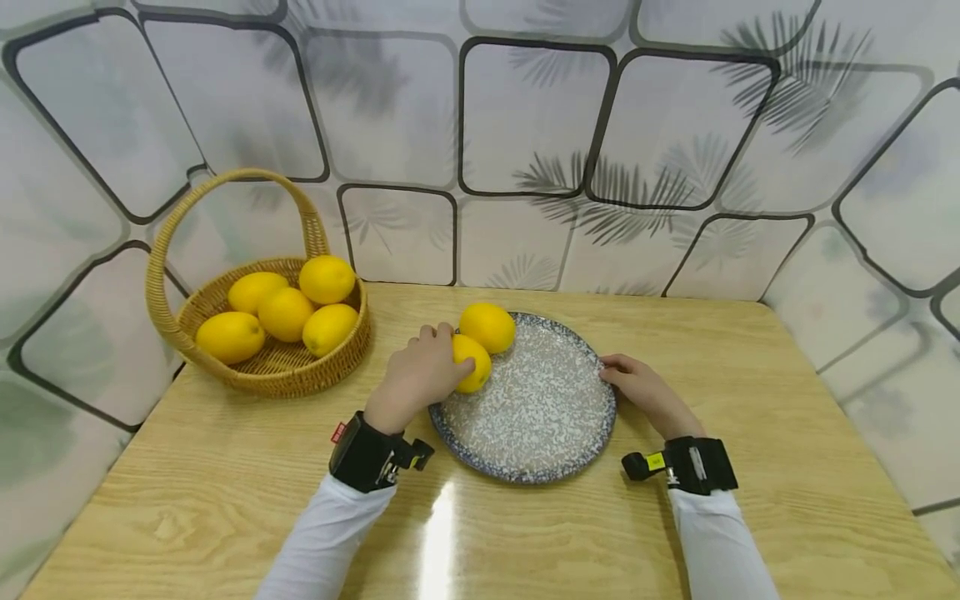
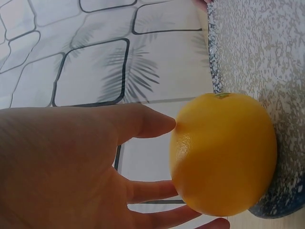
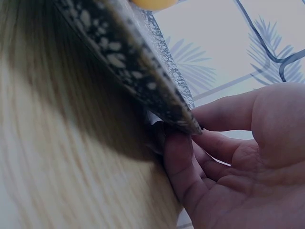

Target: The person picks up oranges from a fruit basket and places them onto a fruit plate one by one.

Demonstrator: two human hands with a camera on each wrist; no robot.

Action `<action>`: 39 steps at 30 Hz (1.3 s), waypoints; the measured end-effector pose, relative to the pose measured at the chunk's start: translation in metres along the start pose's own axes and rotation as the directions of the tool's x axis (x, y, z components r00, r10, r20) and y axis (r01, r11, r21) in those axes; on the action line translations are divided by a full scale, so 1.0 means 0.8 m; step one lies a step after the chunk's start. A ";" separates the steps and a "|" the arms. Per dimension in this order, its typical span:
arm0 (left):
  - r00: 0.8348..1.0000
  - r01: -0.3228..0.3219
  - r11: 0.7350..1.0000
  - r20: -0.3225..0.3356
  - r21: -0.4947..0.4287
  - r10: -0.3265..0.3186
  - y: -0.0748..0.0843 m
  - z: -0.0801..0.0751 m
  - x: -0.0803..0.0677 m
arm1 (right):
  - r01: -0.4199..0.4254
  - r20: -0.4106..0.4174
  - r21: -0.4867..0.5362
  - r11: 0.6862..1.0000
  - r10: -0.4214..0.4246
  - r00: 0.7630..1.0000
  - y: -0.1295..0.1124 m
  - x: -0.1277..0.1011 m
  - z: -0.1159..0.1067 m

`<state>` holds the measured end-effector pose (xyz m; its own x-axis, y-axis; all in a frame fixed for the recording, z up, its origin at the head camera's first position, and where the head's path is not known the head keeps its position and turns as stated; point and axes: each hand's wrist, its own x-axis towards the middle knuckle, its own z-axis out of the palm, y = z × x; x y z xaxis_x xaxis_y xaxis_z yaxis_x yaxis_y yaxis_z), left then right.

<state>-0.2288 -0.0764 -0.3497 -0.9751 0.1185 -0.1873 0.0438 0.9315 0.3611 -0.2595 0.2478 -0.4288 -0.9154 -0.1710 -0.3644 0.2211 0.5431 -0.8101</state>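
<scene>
Lemon-plating step, frame centre: my left hand (image 1: 417, 375) cupped a lemon (image 1: 472, 363) on the plate (image 1: 536, 417), my right hand (image 1: 643, 388) pinched its rim; release seemed due next.

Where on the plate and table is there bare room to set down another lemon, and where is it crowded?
Most of the plate is bare, right of the two lemons at its far-left rim, where the left hand holds one lemon. The table beyond the right hand is bare too. The basket is crowded.
</scene>
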 end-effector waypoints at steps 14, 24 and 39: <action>1.000 0.005 1.000 0.013 -0.021 -0.004 -0.004 -0.002 0.001 | 0.010 0.002 0.008 1.000 -0.010 1.000 0.002 0.001 0.000; 0.999 0.005 1.000 0.033 -0.022 -0.005 -0.005 -0.003 0.001 | 0.016 0.001 0.005 1.000 -0.016 1.000 0.003 0.000 0.000; 1.000 -0.001 1.000 0.030 -0.030 0.002 -0.006 -0.004 0.000 | 0.012 -0.006 0.019 1.000 -0.012 1.000 0.005 0.000 0.001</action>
<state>-0.2293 -0.0817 -0.3483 -0.9681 0.1303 -0.2140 0.0381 0.9208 0.3882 -0.2588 0.2491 -0.4322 -0.9198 -0.1725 -0.3523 0.2167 0.5252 -0.8229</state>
